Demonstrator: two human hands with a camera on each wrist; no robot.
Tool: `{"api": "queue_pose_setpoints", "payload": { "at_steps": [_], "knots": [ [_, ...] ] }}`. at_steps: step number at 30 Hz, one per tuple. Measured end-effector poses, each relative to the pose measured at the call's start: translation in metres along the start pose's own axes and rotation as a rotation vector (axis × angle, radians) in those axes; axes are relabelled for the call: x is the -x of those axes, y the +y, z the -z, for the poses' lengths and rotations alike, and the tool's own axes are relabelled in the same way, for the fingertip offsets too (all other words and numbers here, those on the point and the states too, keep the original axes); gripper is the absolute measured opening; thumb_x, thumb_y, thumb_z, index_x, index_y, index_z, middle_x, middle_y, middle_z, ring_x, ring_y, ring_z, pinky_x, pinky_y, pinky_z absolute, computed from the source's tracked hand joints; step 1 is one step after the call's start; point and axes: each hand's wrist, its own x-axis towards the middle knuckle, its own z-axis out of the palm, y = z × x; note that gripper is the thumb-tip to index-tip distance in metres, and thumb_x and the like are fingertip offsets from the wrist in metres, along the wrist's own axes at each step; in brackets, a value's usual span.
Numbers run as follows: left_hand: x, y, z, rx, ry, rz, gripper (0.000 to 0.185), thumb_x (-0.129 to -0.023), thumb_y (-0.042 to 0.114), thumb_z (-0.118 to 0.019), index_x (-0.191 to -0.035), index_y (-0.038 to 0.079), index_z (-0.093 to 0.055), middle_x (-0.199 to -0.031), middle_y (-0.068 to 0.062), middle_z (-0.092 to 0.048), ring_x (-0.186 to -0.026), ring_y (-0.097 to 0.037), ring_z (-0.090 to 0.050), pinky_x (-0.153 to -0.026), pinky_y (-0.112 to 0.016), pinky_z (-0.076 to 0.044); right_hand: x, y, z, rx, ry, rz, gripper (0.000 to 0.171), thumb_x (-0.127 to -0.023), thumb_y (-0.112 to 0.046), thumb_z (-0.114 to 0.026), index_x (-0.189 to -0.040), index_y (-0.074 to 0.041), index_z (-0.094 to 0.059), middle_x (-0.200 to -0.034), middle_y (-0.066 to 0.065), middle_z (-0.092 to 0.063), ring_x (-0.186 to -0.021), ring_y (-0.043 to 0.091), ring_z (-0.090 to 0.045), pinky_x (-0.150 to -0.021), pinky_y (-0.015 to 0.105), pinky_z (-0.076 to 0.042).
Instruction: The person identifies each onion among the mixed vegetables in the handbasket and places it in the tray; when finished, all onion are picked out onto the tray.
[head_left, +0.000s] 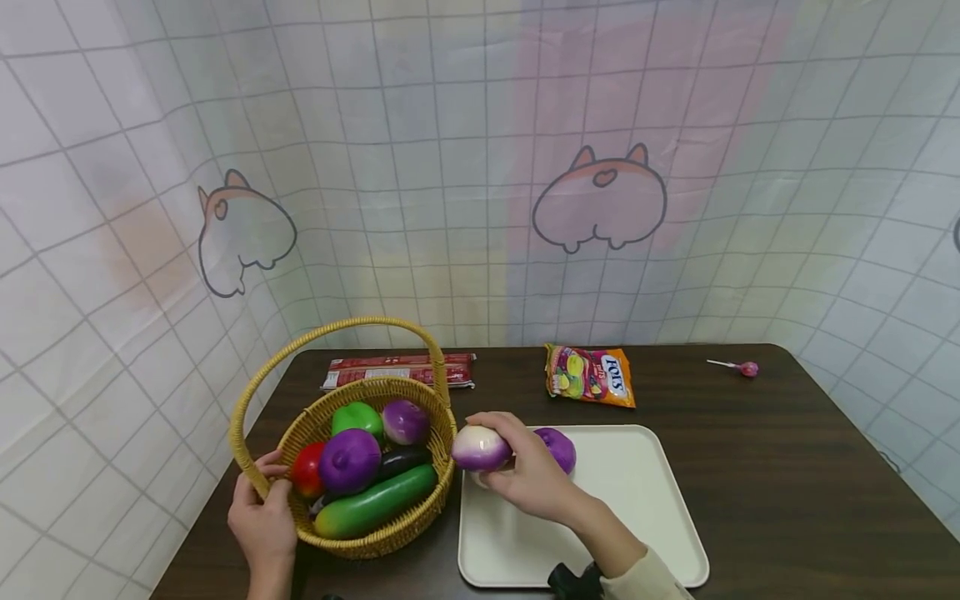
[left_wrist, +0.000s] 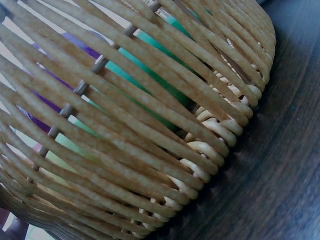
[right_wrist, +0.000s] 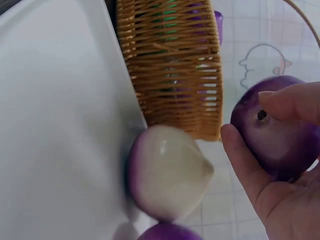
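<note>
A woven yellow wicker basket with an arched handle (head_left: 420,508) stands on the dark brown wooden table (head_left: 787,467) and serves as the landmark. The left hand (head_left: 262,512) grips its near left rim, fingers curled over the weave beside the base of the handle. Inside the basket lie a round purple toy vegetable (head_left: 349,460), a green toy pepper (head_left: 357,417), a red toy tomato (head_left: 307,469), a long green toy cucumber (head_left: 375,502), a dark toy eggplant (head_left: 401,460) and a purple-and-white toy turnip (head_left: 405,421). Just to the right of the basket, the right hand (head_left: 528,475) holds a white-and-purple toy onion (head_left: 480,447) close to the basket's right rim, fingers and thumb curled around it; the right wrist view shows it as a purple round shape (right_wrist: 280,130) pinched between thumb and fingertips. The hand hovers over the left edge of a white rectangular plastic tray (head_left: 645,500), which lies touching the basket's right side. On the tray, beside the hand, sit another purple toy onion (head_left: 558,447) and, seen in the right wrist view, a white one with a purple base (right_wrist: 167,172). Behind the basket lies a flat red packet (head_left: 397,371); farther right of it are an orange candy bag (head_left: 592,375) and a pink lollipop (head_left: 746,368).
</note>
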Motion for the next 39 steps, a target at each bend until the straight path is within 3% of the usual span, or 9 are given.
{"api": "queue_pose_setpoints", "payload": {
  "at_steps": [5, 12, 19, 24, 29, 34, 39],
  "knots": [
    [0.001, 0.001, 0.0, -0.006, 0.0, -0.005, 0.018, -0.082, -0.013, -0.051, -0.094, -0.012, -0.064, -0.11, -0.008, -0.066, -0.104, -0.011, -0.054, -0.077, -0.012, -0.041, 0.009, 0.006, 0.009, 0.004, 0.017, -0.014, 0.069, -0.075, 0.0, -0.078, -0.132, -0.028, -0.051, -0.132, -0.005, -0.05, -0.118, 0.018, -0.054, -0.097, 0.04, -0.047],
    [0.0, 0.001, 0.0, -0.014, -0.001, 0.0, 0.017, -0.082, -0.012, -0.052, -0.094, -0.012, -0.064, -0.111, -0.009, -0.066, -0.105, -0.011, -0.054, -0.078, -0.011, -0.041, 0.023, 0.017, 0.023, -0.014, 0.055, -0.01, 0.056, -0.082, -0.021, -0.079, -0.131, -0.026, -0.053, -0.13, -0.004, -0.052, -0.111, 0.019, -0.055, -0.09, 0.033, -0.05],
    [0.0, 0.001, 0.0, -0.014, 0.003, 0.003, 0.018, -0.082, -0.012, -0.051, -0.094, -0.012, -0.064, -0.111, -0.009, -0.066, -0.105, -0.011, -0.054, -0.079, -0.012, -0.04, 0.037, 0.029, 0.038, -0.027, 0.175, 0.047, 0.044, -0.09, -0.015, -0.069, -0.132, -0.017, -0.055, -0.133, 0.006, -0.052, -0.11, 0.025, -0.055, -0.088, 0.031, -0.05],
    [0.0, 0.001, 0.0, -0.016, 0.003, 0.007, 0.018, -0.082, -0.012, -0.052, -0.095, -0.012, -0.064, -0.111, -0.008, -0.066, -0.105, -0.011, -0.054, -0.079, -0.012, -0.04, 0.044, 0.031, 0.053, -0.007, 0.259, -0.015, 0.056, -0.086, -0.016, -0.074, -0.137, -0.022, -0.05, -0.137, 0.008, -0.049, -0.114, 0.028, -0.055, -0.087, 0.034, -0.052],
    [0.0, 0.001, 0.0, -0.004, 0.005, 0.008, 0.018, -0.082, -0.013, -0.051, -0.095, -0.012, -0.064, -0.11, -0.007, -0.066, -0.105, -0.011, -0.054, -0.081, -0.012, -0.04, 0.049, 0.035, 0.063, 0.048, 0.293, -0.018, 0.067, -0.08, -0.014, -0.08, -0.139, -0.017, -0.048, -0.14, 0.008, -0.047, -0.116, 0.025, -0.055, -0.09, 0.029, -0.05],
    [0.0, 0.001, 0.0, -0.014, 0.0, 0.008, 0.018, -0.082, -0.012, -0.051, -0.095, -0.012, -0.064, -0.111, -0.007, -0.066, -0.105, -0.011, -0.054, -0.079, -0.012, -0.04, 0.056, 0.041, 0.07, 0.081, 0.323, -0.026, 0.068, -0.078, -0.01, -0.081, -0.138, -0.017, -0.049, -0.141, 0.005, -0.044, -0.12, 0.023, -0.051, -0.093, 0.019, -0.044],
    [0.0, 0.002, 0.0, -0.008, -0.002, 0.011, 0.018, -0.082, -0.012, -0.051, -0.095, -0.012, -0.064, -0.11, -0.007, -0.066, -0.105, -0.011, -0.054, -0.078, -0.012, -0.041, 0.064, 0.051, 0.075, 0.063, 0.355, -0.045, 0.067, -0.076, -0.003, -0.08, -0.135, -0.012, -0.05, -0.14, 0.006, -0.041, -0.116, 0.02, -0.048, -0.092, 0.018, -0.043]
  ]
}}
